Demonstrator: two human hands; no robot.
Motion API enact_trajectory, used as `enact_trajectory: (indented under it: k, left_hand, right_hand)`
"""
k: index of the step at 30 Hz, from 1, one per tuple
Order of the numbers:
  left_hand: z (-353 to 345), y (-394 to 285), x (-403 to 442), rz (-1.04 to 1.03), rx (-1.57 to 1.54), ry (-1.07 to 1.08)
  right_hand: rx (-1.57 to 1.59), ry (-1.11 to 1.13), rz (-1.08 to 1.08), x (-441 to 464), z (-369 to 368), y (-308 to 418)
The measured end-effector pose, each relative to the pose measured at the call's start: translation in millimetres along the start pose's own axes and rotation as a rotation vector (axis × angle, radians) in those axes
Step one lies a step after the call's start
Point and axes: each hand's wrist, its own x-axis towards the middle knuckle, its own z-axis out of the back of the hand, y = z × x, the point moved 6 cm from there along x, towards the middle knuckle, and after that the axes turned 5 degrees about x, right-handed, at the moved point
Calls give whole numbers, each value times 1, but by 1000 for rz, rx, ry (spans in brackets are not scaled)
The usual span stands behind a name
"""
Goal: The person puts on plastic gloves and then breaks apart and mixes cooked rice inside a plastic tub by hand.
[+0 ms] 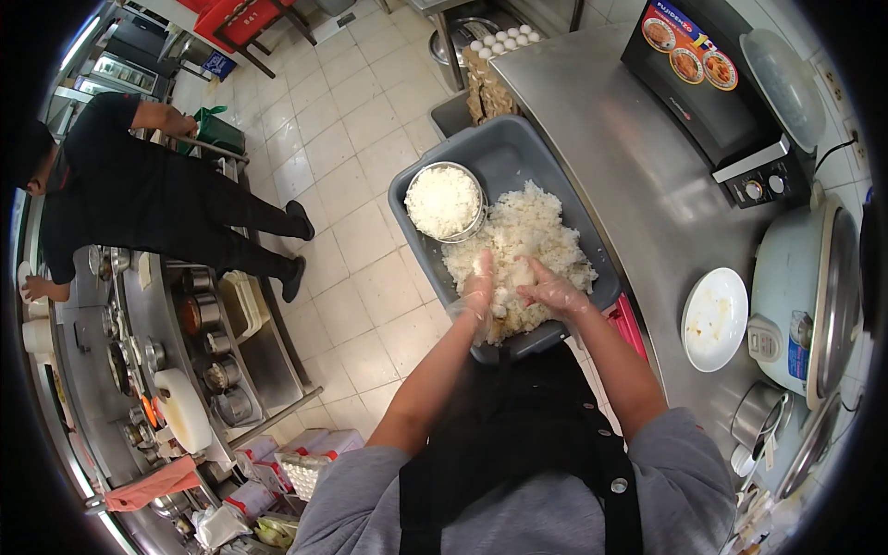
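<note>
A grey plastic tub (pixel 421 265) holds a large heap of loose white rice (pixel 532 227). Inside its upper left part stands a round metal pot (pixel 483 222) filled with rice. My left hand (pixel 477 289), in a clear plastic glove, is in the lower left of the heap, fingers pointing up and touching rice. My right hand (pixel 553 290), gloved the same way, faces it from the right with its fingers apart in the rice. Some rice lies between the two hands. Neither hand touches the pot.
Right of the tub runs a steel counter (pixel 592 120) with a microwave (pixel 712 102), a white plate (pixel 715 319) and a rice cooker (pixel 791 287). Eggs (pixel 504 43) sit beyond the tub. A person in black (pixel 139 194) stands at the left shelves.
</note>
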Motion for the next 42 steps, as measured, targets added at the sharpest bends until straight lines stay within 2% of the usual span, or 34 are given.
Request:
enact_trajectory:
  k: [2, 3, 4, 6, 7, 9, 11, 12, 14, 15, 17, 18, 20, 22, 24, 26, 27, 29, 31, 33, 34, 36, 37, 38, 39, 41, 42]
  left_hand:
    - [-10, -39, -28, -376, 617, 64]
    - [-14, -42, -37, -217, 738, 122]
    - [-14, -43, -46, -215, 739, 121]
    - [-26, -54, -66, -479, 706, 231]
    - [-27, -48, -58, -480, 707, 233]
    - [-33, -38, -42, -454, 426, 360]
    - [-26, -41, -42, -392, 481, 281]
    - [-20, -40, -37, -332, 534, 201]
    - [-20, -44, -32, -335, 578, 165]
    - [-18, -46, -28, -338, 622, 128]
    - [-18, -62, -43, -350, 578, 162]
    - [-19, -71, -53, -366, 533, 201]
    - [-17, -81, -65, -382, 522, 250]
    - [-17, -76, -61, -399, 510, 297]
    - [-13, -64, -48, -714, 617, 228]
    - [-5, -54, -46, -723, 715, 223]
    - [-2, -50, -46, -731, 814, 217]
    - [7, -39, -46, -673, 832, 141]
    - [13, -28, -32, -613, 846, 64]
    - [12, -4, -6, -307, 458, 135]
    - [7, -7, -7, -305, 457, 137]
    - [-9, -13, -7, -342, 874, 105]
    - [-14, -12, -3, -341, 874, 110]
    - [-18, -4, 5, -220, 692, 150]
    - [-20, 6, 15, -101, 510, 186]
    - [-19, 24, 41, -120, 512, 188]
    - [-17, 32, 50, -136, 515, 187]
  right_hand:
    - [-67, -119, -87, 4, 5, -11]
    - [-65, -117, -89, 5, 4, -12]
    - [-102, -175, -81, 6, 7, -8]
    - [-139, -235, -73, 5, 5, 5]
    - [-185, -272, -100, 4, -2, 17]
    - [-229, -313, -129, 8, -1, 13]
    - [-666, -383, 282, 25, 6, 7]
    - [-665, -381, 282, 25, 4, 9]
    - [-810, -449, 93, 26, 7, 9]
    - [-810, -447, 92, 24, 5, 21]
    - [-937, -352, -167, 16, -1, 36]
    - [-937, -350, -169, 12, -4, 39]
    - [-1079, -418, -15, 6, -10, 51]
    - [-1005, -504, 15, 19, 5, 35]
    - [-928, -587, 46, 36, 31, 12]
    - [-951, -501, 198, 48, 49, 2]
    - [-951, -502, 198, 41, 53, 9]
    - [-979, -370, 170, 23, 49, 31]
    - [-990, -426, 135, 16, 54, 37]
    - [-1002, -484, 98, 14, 56, 34]
    - [-926, -498, 74, 20, 57, 21]
    - [-852, -513, 44, 35, 58, -11]
    - [-653, -381, 149, 48, 48, -29]
    - [-453, -250, 251, 56, 36, -36]
    - [-453, -254, 251, 55, 27, -26]
    - [-556, -247, 10, 48, 10, -11]
    - [-552, -249, 9, 49, 11, -16]
